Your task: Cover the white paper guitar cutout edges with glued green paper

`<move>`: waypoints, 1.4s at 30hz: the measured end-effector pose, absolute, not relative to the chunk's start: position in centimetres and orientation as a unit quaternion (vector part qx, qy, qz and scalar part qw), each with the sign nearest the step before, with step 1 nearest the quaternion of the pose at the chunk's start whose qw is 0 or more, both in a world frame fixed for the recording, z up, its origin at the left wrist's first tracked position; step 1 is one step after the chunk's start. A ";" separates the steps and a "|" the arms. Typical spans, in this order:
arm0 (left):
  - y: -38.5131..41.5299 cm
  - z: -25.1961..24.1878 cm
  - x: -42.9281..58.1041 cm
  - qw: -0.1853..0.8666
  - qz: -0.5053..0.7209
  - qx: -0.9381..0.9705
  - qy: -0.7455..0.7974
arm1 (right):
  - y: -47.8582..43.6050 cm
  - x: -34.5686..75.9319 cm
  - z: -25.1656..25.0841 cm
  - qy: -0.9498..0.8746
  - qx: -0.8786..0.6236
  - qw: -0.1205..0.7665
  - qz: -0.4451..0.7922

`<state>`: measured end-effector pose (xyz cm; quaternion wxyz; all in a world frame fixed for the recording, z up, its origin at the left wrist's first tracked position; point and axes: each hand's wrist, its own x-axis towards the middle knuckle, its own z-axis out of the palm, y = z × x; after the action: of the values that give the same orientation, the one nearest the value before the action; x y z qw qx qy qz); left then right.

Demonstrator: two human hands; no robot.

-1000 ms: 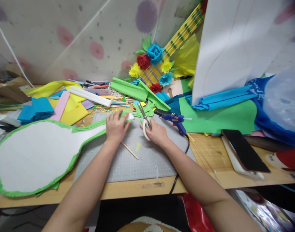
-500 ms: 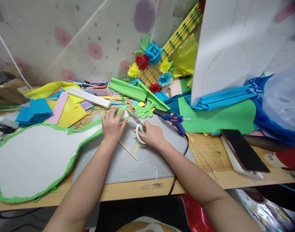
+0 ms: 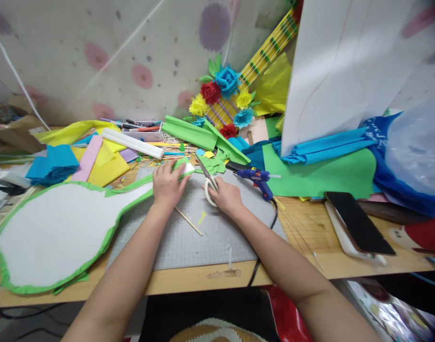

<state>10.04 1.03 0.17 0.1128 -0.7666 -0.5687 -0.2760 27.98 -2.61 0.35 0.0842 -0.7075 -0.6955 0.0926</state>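
Note:
A white guitar-shaped board (image 3: 57, 232) with green crepe paper along its edges lies at the left, its neck pointing right. My left hand (image 3: 167, 186) is closed around the neck near its tip, fingers over the top. In my right hand (image 3: 225, 195) is a pair of scissors (image 3: 211, 183) with white handles, my fingers through the loops. The blades look closed and point away, just right of the neck's tip. Green paper scraps (image 3: 213, 164) lie beyond the blades. Below my hands, a thin wooden stick (image 3: 189, 221) rests on the grey cutting mat (image 3: 203, 251).
A blue glue gun (image 3: 256, 176) with a black cord lies right of my right hand. A phone (image 3: 360, 223) sits farther right. Behind are green paper (image 3: 191, 133), a pen box (image 3: 142, 133), a flower-decorated yellow guitar (image 3: 224, 107) and a tall white board (image 3: 331, 71).
The scissors' blades have come together and moved slightly right, away from the neck's tip. The board and my left hand have shifted a little to the right.

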 end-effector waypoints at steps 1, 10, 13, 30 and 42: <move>1.2 0.3 10.0 0.111 -0.268 -0.771 -0.567 | -2.5 28.1 0.4 -0.687 -0.715 0.093 0.093; 2.7 4.4 10.9 0.065 -0.164 -0.813 -0.555 | -2.5 28.9 0.2 -0.666 -0.719 0.166 0.110; 3.1 6.2 10.8 -0.016 -0.151 -0.807 -0.571 | -2.6 29.0 0.0 -0.664 -0.716 0.184 0.113; 2.7 6.5 10.0 -0.216 -0.196 -0.770 -0.567 | -3.0 28.5 -0.5 -0.710 -0.668 0.219 0.049; 2.5 6.4 10.0 -0.197 -0.182 -0.784 -0.560 | -2.9 27.9 -0.4 -0.710 -0.674 0.197 0.046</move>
<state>10.04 2.47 6.42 -0.1969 -0.7836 -0.5603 -0.1824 27.88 -2.90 -0.42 0.1975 -0.6743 -0.7101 0.0459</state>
